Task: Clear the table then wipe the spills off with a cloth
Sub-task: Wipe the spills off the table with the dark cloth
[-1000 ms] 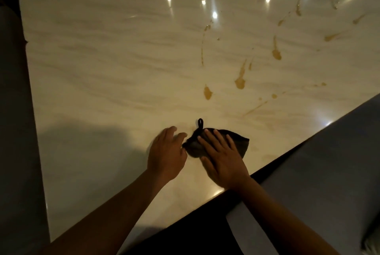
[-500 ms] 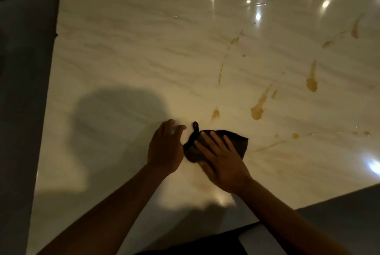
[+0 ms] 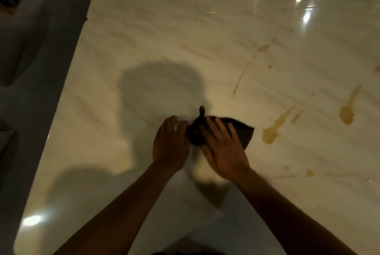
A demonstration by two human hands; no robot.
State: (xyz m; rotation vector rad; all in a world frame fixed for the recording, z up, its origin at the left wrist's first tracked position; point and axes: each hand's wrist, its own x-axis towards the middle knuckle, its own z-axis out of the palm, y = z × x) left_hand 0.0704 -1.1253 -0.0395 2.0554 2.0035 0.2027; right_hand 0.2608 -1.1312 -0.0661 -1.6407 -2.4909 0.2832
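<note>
A small dark cloth (image 3: 243,131) with a loop at its top lies bunched on the pale marble table (image 3: 164,38). My right hand (image 3: 223,147) presses flat on the cloth, fingers spread. My left hand (image 3: 170,141) rests beside the cloth's left end, its fingertips touching that end. Brown spills mark the table to the right: a large blot (image 3: 270,134) just right of the cloth, another blot (image 3: 347,113) farther right, and a thin streak (image 3: 240,79) above. Small drops (image 3: 309,172) sit near my right forearm.
A grey cushioned seat (image 3: 37,48) runs along the table's left edge. The table's left edge slants from top centre down to the bottom left. Ceiling lights glare on the surface at the upper right. My head and arms cast shadows on the table.
The view has swung left and closer, so the spills sit farther right. Both hands stay on the cloth, which has shifted forward, closer to the large blot.
</note>
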